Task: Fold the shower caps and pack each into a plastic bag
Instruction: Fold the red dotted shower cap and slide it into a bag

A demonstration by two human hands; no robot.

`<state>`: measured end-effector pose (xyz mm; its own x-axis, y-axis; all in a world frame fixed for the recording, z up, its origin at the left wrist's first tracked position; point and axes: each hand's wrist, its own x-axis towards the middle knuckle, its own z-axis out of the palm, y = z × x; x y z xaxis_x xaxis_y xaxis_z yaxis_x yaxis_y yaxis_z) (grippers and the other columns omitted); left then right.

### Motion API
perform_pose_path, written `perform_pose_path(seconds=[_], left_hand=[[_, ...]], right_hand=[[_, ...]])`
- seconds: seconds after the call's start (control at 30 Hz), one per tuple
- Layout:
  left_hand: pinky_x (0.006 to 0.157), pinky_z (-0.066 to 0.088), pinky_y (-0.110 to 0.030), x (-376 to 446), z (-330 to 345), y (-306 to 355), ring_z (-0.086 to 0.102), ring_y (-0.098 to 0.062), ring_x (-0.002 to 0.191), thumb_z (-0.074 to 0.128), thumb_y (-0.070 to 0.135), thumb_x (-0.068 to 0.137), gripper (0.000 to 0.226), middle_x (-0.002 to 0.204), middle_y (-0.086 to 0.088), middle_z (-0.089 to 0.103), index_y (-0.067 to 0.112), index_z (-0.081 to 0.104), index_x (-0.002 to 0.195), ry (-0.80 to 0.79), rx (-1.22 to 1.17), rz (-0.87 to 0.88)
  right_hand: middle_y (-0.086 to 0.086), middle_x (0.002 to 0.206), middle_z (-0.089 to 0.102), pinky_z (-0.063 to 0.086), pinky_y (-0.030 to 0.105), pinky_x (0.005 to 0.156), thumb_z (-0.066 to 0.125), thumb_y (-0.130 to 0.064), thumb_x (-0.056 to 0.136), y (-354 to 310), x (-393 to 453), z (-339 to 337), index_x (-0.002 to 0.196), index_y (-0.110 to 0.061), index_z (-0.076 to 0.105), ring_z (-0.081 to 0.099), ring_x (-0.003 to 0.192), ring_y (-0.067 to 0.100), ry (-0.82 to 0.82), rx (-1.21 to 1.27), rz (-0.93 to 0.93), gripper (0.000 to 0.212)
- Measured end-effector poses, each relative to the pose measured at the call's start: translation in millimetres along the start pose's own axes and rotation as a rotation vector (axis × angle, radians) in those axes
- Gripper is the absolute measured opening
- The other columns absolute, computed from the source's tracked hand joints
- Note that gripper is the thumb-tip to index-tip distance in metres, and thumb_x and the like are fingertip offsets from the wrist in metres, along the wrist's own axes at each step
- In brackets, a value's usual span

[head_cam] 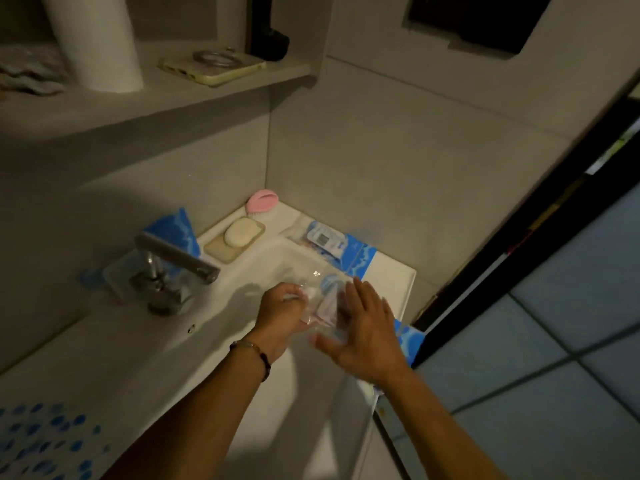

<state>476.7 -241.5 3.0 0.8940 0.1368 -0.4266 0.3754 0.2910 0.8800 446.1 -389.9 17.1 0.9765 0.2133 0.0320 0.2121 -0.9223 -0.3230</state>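
Left hand (282, 308) over the sink (388, 292) basin, fingers curled, pinching the near-left edge of a clear plastic bag (325, 299). Right hand (363, 327) flat, fingers spread, pressing on the bag's right side. Something pale sits inside the bag between both hands, likely the folded shower cap; blurred, can't confirm. Faucet (173, 268) left of the basin, soap dish (235, 239) behind it.
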Motion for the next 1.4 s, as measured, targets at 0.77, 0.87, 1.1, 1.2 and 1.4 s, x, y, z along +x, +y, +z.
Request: perform_pose_path(seconds=[0.77,0.87,1.1,1.2,1.4], left_hand=[[0.116,0.002,-0.047,211.2,49.8,29.1,0.004,-0.024,0.145,0.039,0.042,0.098,0.07,0.158,-0.008,0.006,0.012,0.003,0.149,-0.29,1.728,0.541],[0.115,-0.001,-0.049,213.4,56.2,30.7,0.001,-0.024,0.145,0.033,0.038,0.1,0.064,0.159,-0.006,0.003,0.014,0.0,0.149,-0.225,1.83,0.638],[0.117,0.002,-0.048,192.9,60.9,22.8,0.002,-0.025,0.145,0.036,0.037,0.099,0.063,0.158,-0.007,0.008,0.011,0.008,0.149,-0.096,1.728,0.807],[0.116,0.007,-0.051,170.6,45.1,17.1,0.007,-0.028,0.145,0.042,0.038,0.097,0.061,0.156,-0.009,0.016,0.011,0.02,0.147,-0.07,1.705,0.837],[0.108,0.027,-0.057,107.6,-9.5,-15.3,0.029,-0.032,0.138,0.053,0.039,0.09,0.045,0.143,-0.013,0.044,0.011,0.058,0.125,-0.012,1.725,0.818]], right_hand=[[0.004,0.16,-0.008,-0.002,0.053,0.115,0.027,-0.073,0.084,114.0,213.4,70.1,0.15,-0.02,-0.008,-0.009,0.146,0.031,-0.175,-0.103,0.01,0.092],[0.005,0.16,-0.005,0.003,0.054,0.117,0.023,-0.072,0.086,125.3,216.4,73.3,0.15,-0.019,-0.006,-0.006,0.146,0.032,-0.113,-0.082,0.042,0.088],[0.004,0.16,-0.006,0.008,0.054,0.117,0.034,-0.078,0.079,129.5,203.6,61.8,0.15,-0.018,-0.007,-0.004,0.146,0.03,-0.115,-0.102,0.036,0.102],[0.006,0.159,-0.012,0.003,0.052,0.117,0.036,-0.073,0.083,119.2,186.9,53.6,0.149,-0.019,-0.008,-0.01,0.145,0.031,-0.125,-0.108,0.017,0.096],[0.005,0.159,-0.015,-0.004,0.047,0.117,0.027,-0.062,0.092,84.6,130.9,49.9,0.15,-0.02,-0.007,-0.014,0.145,0.026,-0.098,-0.125,-0.041,0.079]])
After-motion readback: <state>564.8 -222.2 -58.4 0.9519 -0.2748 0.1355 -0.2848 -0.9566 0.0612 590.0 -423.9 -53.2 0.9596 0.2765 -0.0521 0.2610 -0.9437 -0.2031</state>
